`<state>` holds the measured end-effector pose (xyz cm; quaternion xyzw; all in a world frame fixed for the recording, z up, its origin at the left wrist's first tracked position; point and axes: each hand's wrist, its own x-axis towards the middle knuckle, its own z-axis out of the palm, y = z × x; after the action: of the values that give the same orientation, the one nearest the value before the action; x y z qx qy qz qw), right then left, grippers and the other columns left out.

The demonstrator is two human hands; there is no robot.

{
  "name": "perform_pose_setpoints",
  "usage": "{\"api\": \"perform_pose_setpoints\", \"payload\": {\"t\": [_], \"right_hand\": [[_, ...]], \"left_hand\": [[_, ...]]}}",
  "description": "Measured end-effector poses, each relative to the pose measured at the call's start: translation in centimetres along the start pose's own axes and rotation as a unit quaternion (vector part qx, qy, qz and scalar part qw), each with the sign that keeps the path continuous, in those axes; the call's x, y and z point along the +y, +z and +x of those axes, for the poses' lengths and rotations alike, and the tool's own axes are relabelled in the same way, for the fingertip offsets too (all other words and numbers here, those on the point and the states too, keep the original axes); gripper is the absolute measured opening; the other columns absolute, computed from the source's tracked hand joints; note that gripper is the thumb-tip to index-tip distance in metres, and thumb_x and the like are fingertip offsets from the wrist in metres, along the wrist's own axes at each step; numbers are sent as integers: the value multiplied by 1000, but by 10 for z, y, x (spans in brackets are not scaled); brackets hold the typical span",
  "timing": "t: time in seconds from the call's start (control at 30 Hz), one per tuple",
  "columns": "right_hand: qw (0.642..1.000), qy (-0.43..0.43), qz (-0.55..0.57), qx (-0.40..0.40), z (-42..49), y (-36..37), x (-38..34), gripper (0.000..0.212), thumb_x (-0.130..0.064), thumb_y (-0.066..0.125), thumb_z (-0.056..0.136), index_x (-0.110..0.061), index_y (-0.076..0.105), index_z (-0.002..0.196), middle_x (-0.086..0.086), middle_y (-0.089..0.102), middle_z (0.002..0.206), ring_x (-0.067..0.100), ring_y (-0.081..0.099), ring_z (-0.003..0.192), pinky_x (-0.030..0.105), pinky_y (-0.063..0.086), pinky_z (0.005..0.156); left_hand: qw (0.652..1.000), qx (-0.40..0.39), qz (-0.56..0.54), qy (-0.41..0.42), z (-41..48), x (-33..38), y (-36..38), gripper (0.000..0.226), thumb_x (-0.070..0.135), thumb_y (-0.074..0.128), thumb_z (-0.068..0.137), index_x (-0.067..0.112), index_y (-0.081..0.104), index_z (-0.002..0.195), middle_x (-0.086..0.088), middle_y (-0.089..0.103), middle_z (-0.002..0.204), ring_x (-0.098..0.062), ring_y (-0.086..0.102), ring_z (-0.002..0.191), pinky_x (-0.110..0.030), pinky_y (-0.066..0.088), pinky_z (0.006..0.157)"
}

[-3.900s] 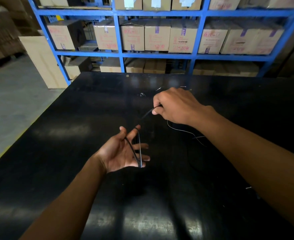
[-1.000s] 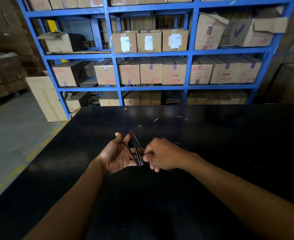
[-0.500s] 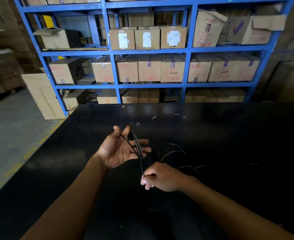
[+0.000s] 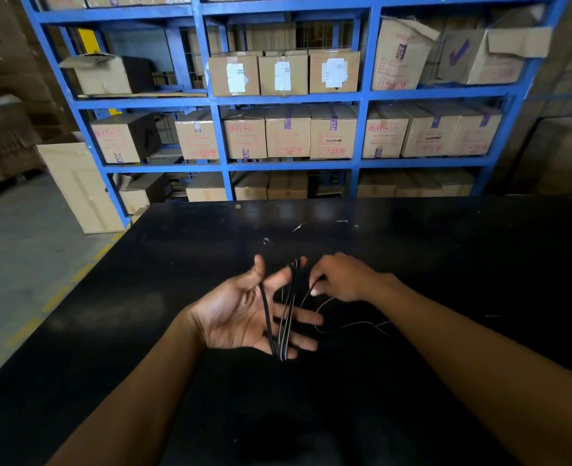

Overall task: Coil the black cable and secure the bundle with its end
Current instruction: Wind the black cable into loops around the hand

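Left hand (image 4: 240, 317) held palm-up above the black table (image 4: 479, 264), fingers spread apart; several loops of the black cable (image 4: 286, 314) hang across those fingers, between thumb and fingertips. Just right of the loops, the right hand (image 4: 340, 279) is pinched shut on the cable's free run, which trails slack onto the table right of the loops. Blue shelving (image 4: 217, 129) with cardboard boxes (image 4: 288, 132) stands beyond the table's far edge.

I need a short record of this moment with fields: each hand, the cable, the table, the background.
left hand: open, palm up, cable loops around the fingers
right hand: pinching the loose cable strand beside the loops
cable: black, partly coiled, the rest trailing on the table
table: black
background: blue shelves holding cardboard boxes
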<state>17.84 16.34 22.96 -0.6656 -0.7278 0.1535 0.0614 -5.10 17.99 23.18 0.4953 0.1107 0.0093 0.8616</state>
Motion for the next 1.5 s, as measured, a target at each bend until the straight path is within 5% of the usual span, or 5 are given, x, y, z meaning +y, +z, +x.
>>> {"api": "perform_pose_setpoints", "payload": {"t": [0.43,0.9,1.03,1.33,1.5], "right_hand": [[987,-55,-142,58,11,-55,-29,7,-31,68,87,-26,73,89,-7,64,90,14,54,84,34,39,68],[981,-81,-160,79,-1,-61,-53,8,-27,71,86,-19,69,87,-2,66,86,19,58,91,43,49,82],[981,-85,-154,77,-8,-59,-59,5,-22,65,90,-18,67,88,2,67,87,22,62,86,43,51,79],[994,-61,-63,64,-18,-40,-74,10,-23,62,92,-14,68,94,6,70,96,23,65,86,45,55,80],[998,-28,22,55,-27,-21,-84,14,-27,63,91,-16,71,86,0,69,81,15,66,74,38,55,71]], "left_hand": [[999,14,-23,-18,1,-14,-6,66,73,22,87,48,25,148,-33,33,151,-59,31,135,-65,27,110],[986,127,-105,-12,2,-30,-28,67,70,36,83,43,39,144,-38,38,145,-60,37,130,-66,33,104],[975,170,-144,4,3,-29,-30,63,68,34,82,42,52,136,-40,42,141,-61,41,127,-66,35,100],[948,259,-174,66,1,-16,-49,65,71,23,90,41,37,146,-43,45,135,-62,46,121,-67,43,94],[940,281,-170,95,-1,-4,-53,68,71,19,90,32,45,141,-39,50,134,-59,49,120,-66,45,92]]}}
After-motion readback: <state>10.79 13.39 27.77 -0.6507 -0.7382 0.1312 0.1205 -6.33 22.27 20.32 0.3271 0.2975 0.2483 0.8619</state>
